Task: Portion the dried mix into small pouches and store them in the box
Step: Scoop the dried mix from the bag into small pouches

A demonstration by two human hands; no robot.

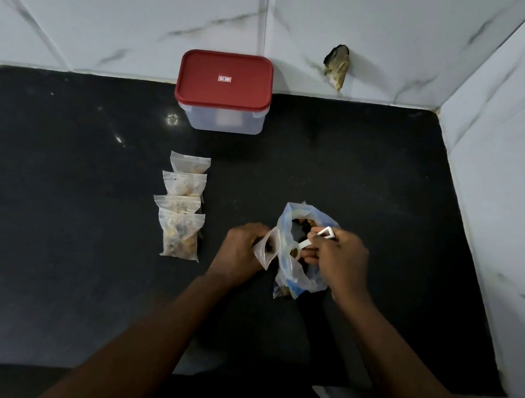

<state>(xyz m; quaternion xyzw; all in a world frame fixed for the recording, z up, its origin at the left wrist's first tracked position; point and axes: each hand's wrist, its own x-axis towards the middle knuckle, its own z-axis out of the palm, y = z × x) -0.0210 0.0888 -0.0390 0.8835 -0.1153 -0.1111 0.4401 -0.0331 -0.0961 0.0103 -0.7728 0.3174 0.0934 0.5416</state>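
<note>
My left hand [241, 247] pinches a small clear pouch [266, 247] with a little dried mix in it, held open just left of the big bag. My right hand [339, 258] grips a white scoop [315, 239] over the open bluish plastic bag [293, 273] of dark dried mix. The scoop's bowl sits near the small pouch's mouth. Several filled small pouches [182, 206] lie overlapping in a column on the black counter to the left. A clear box with a red lid [225, 79] stands closed at the back against the wall.
The black counter [46, 197] meets white marble-look wall tiles at the back and on the right. A hole in the back tile [338, 65] sits right of the box. The counter's front edge runs below my forearms.
</note>
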